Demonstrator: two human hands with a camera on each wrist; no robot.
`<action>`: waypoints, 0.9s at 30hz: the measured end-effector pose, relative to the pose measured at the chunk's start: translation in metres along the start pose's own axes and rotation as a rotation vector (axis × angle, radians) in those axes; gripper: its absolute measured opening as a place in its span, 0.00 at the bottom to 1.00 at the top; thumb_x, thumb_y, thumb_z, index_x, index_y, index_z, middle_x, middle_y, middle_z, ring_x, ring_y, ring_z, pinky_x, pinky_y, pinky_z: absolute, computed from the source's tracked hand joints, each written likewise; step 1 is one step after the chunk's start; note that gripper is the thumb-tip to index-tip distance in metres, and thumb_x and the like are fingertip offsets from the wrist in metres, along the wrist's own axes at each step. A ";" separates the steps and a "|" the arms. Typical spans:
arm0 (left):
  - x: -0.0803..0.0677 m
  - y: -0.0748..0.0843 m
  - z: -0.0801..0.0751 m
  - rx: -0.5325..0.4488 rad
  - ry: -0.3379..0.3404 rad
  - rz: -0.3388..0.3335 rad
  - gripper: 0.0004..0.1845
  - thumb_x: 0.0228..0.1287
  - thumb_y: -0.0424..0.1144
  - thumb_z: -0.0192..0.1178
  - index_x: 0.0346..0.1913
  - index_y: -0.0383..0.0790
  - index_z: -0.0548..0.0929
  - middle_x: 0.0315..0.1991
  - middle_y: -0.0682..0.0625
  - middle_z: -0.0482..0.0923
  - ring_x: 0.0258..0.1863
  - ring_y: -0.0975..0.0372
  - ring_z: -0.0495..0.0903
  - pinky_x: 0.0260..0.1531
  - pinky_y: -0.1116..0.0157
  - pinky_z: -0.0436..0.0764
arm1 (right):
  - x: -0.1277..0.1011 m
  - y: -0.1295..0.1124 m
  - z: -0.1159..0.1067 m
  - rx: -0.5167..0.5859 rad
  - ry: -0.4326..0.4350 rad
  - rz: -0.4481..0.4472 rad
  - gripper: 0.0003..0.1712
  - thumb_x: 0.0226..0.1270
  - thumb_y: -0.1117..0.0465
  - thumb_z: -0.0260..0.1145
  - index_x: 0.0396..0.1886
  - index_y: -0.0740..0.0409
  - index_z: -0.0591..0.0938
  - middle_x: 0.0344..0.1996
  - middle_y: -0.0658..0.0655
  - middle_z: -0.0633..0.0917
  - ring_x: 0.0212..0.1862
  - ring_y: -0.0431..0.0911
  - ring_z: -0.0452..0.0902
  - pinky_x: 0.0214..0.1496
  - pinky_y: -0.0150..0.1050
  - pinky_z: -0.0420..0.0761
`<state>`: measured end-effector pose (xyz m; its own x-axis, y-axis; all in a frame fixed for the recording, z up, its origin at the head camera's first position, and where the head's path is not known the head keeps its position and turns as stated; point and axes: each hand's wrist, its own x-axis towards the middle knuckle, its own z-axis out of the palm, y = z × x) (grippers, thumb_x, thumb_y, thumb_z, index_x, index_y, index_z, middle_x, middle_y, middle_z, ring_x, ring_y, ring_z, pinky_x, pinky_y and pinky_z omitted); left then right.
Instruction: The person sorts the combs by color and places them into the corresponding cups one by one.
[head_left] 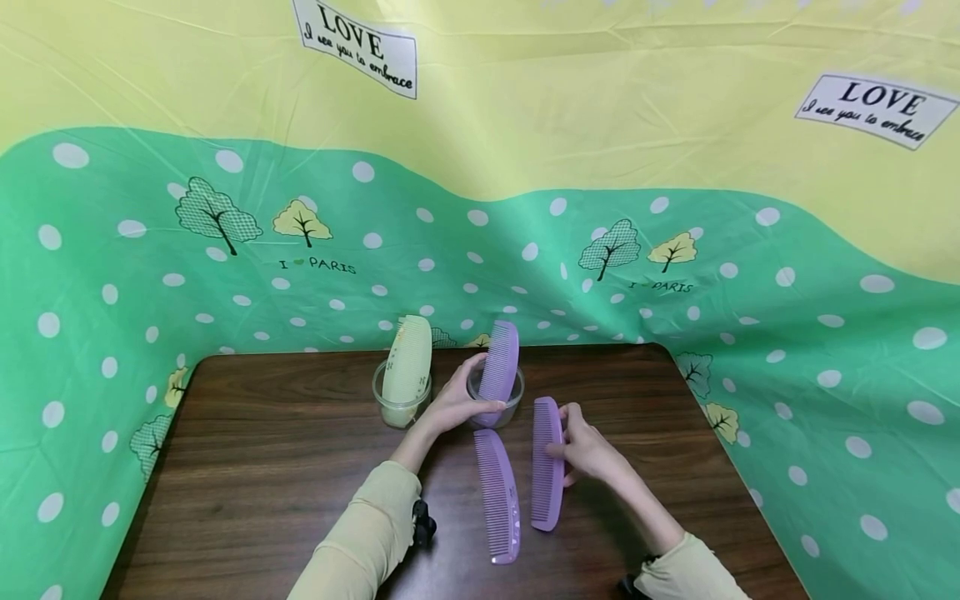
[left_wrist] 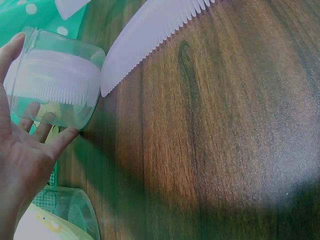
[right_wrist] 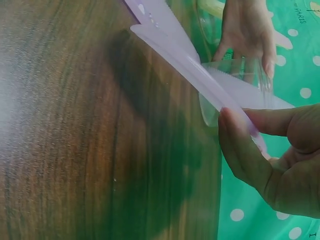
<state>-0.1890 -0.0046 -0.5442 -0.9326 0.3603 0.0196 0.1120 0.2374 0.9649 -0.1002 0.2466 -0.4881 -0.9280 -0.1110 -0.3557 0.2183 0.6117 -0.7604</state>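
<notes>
Dark wood surface [head_left: 300,467] fills the lower frame. The left hand [head_left: 457,404] cups a clear cup [head_left: 495,400] at centre, holding a purple comb upright; the right hand [head_left: 585,450] pinches another purple comb [head_left: 547,462], seemingly mid-sorting. Next likely needs lifting it cupward. A third comb [head_left: 498,496] lies flat; cup bases blur.
</notes>
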 end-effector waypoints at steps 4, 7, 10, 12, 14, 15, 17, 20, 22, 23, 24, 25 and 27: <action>-0.001 0.001 0.000 -0.001 0.000 0.002 0.52 0.53 0.45 0.80 0.79 0.53 0.61 0.75 0.49 0.68 0.73 0.54 0.69 0.75 0.48 0.66 | 0.001 -0.003 -0.004 0.001 0.021 -0.022 0.26 0.70 0.72 0.65 0.60 0.60 0.62 0.35 0.65 0.79 0.27 0.50 0.85 0.23 0.49 0.86; -0.001 0.001 0.000 -0.003 0.001 0.001 0.52 0.53 0.45 0.80 0.79 0.53 0.61 0.75 0.49 0.68 0.74 0.54 0.69 0.75 0.48 0.66 | 0.001 -0.003 -0.006 0.000 0.034 -0.044 0.26 0.71 0.71 0.64 0.60 0.60 0.61 0.34 0.65 0.79 0.25 0.50 0.85 0.25 0.53 0.87; 0.000 0.000 0.000 -0.002 -0.003 -0.009 0.52 0.53 0.45 0.80 0.79 0.54 0.61 0.76 0.50 0.67 0.74 0.55 0.68 0.75 0.50 0.65 | 0.002 -0.004 -0.007 0.009 0.051 -0.057 0.27 0.71 0.70 0.65 0.61 0.59 0.61 0.35 0.64 0.80 0.25 0.49 0.85 0.26 0.56 0.87; 0.000 0.000 0.000 -0.004 -0.004 -0.014 0.52 0.53 0.45 0.80 0.79 0.55 0.61 0.75 0.51 0.67 0.74 0.56 0.68 0.75 0.51 0.65 | 0.002 -0.006 -0.008 0.013 0.062 -0.070 0.27 0.72 0.70 0.65 0.62 0.58 0.60 0.36 0.64 0.80 0.27 0.49 0.85 0.27 0.56 0.87; 0.000 -0.001 0.000 -0.004 -0.004 -0.014 0.52 0.53 0.45 0.80 0.79 0.55 0.61 0.75 0.51 0.68 0.74 0.56 0.68 0.75 0.51 0.65 | 0.001 -0.008 -0.009 0.015 0.076 -0.076 0.27 0.72 0.70 0.65 0.62 0.58 0.61 0.37 0.65 0.80 0.28 0.50 0.86 0.27 0.54 0.87; 0.001 -0.001 0.000 -0.005 -0.003 -0.014 0.52 0.52 0.44 0.80 0.78 0.55 0.61 0.75 0.51 0.68 0.74 0.55 0.68 0.75 0.51 0.65 | 0.001 -0.008 -0.010 0.013 0.082 -0.080 0.27 0.72 0.70 0.65 0.62 0.57 0.61 0.37 0.65 0.80 0.29 0.50 0.86 0.27 0.54 0.87; 0.001 -0.001 0.000 -0.006 -0.003 -0.015 0.52 0.52 0.45 0.80 0.79 0.55 0.61 0.75 0.51 0.67 0.74 0.56 0.69 0.75 0.51 0.66 | 0.000 -0.009 -0.011 0.003 0.092 -0.090 0.27 0.72 0.69 0.65 0.62 0.57 0.61 0.37 0.65 0.80 0.30 0.50 0.86 0.25 0.51 0.87; 0.000 -0.001 0.000 -0.006 -0.003 -0.015 0.52 0.52 0.45 0.80 0.79 0.56 0.61 0.75 0.52 0.67 0.73 0.55 0.69 0.75 0.51 0.66 | 0.000 -0.011 -0.011 -0.016 0.106 -0.106 0.27 0.73 0.69 0.65 0.62 0.57 0.61 0.38 0.65 0.81 0.31 0.49 0.86 0.24 0.47 0.87; 0.000 -0.001 0.000 -0.007 -0.005 -0.020 0.52 0.52 0.45 0.80 0.78 0.57 0.61 0.75 0.52 0.67 0.73 0.56 0.69 0.75 0.52 0.66 | 0.000 -0.011 -0.011 -0.026 0.115 -0.119 0.27 0.73 0.69 0.65 0.62 0.57 0.61 0.37 0.65 0.81 0.31 0.49 0.86 0.24 0.47 0.87; 0.000 -0.001 0.000 -0.009 -0.005 -0.019 0.52 0.52 0.45 0.80 0.78 0.57 0.61 0.75 0.52 0.68 0.73 0.56 0.70 0.75 0.52 0.66 | 0.000 -0.011 -0.011 -0.031 0.120 -0.128 0.27 0.73 0.69 0.65 0.61 0.57 0.61 0.37 0.65 0.81 0.30 0.49 0.86 0.24 0.46 0.87; 0.001 -0.001 0.000 -0.008 -0.005 -0.019 0.52 0.52 0.45 0.80 0.78 0.57 0.61 0.75 0.52 0.68 0.73 0.56 0.70 0.75 0.52 0.66 | 0.000 -0.012 -0.011 -0.035 0.127 -0.138 0.27 0.72 0.69 0.65 0.61 0.57 0.61 0.37 0.65 0.81 0.30 0.49 0.85 0.24 0.46 0.87; 0.001 -0.001 0.000 -0.008 -0.004 -0.017 0.52 0.52 0.45 0.80 0.78 0.57 0.61 0.75 0.52 0.68 0.73 0.57 0.70 0.75 0.52 0.66 | 0.000 -0.012 -0.011 -0.039 0.135 -0.148 0.27 0.72 0.69 0.66 0.61 0.57 0.61 0.36 0.65 0.81 0.30 0.49 0.85 0.24 0.45 0.87; 0.001 -0.001 0.000 -0.007 -0.004 -0.018 0.52 0.52 0.45 0.80 0.78 0.57 0.61 0.75 0.52 0.68 0.73 0.57 0.69 0.75 0.52 0.66 | 0.000 -0.013 -0.011 -0.048 0.152 -0.166 0.27 0.72 0.69 0.66 0.62 0.56 0.61 0.36 0.65 0.81 0.30 0.49 0.85 0.23 0.44 0.86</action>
<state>-0.1899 -0.0044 -0.5453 -0.9330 0.3599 0.0016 0.0934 0.2378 0.9668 -0.1068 0.2474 -0.4720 -0.9856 -0.0963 -0.1387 0.0472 0.6316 -0.7738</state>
